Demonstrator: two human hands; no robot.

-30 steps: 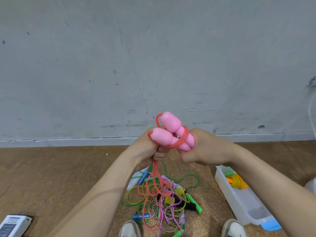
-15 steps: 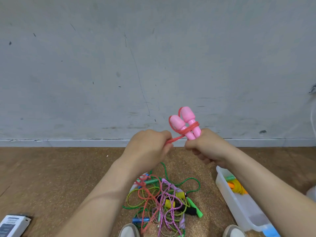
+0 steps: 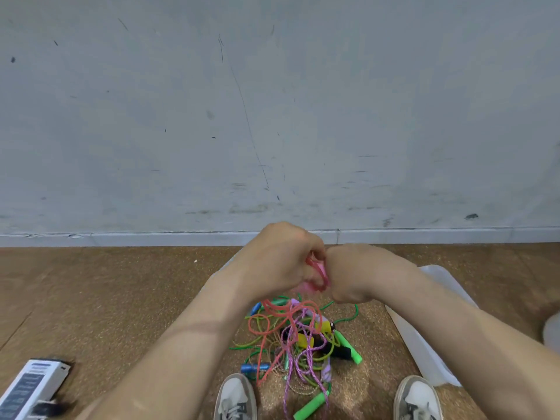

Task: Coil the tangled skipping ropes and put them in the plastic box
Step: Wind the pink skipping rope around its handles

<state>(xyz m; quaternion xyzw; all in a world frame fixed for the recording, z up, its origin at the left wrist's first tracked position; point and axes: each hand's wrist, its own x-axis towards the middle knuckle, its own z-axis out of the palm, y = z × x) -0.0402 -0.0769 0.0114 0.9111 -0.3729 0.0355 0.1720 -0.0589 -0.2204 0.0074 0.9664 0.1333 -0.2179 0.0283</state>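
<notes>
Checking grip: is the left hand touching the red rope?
Touching. The head view shows the left hand with fingers curled round the red rope loops.

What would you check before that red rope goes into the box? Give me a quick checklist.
1. Left hand and right hand both grip the red rope: ok.
2. Rope fully coiled: not ok; loose cord hangs into the pile.
3. Handles wrapped together: cannot tell, hidden by the hands.
4. Plastic box nearby, below the right arm: ok.
5. Room inside box: cannot tell, arm covers it.
</notes>
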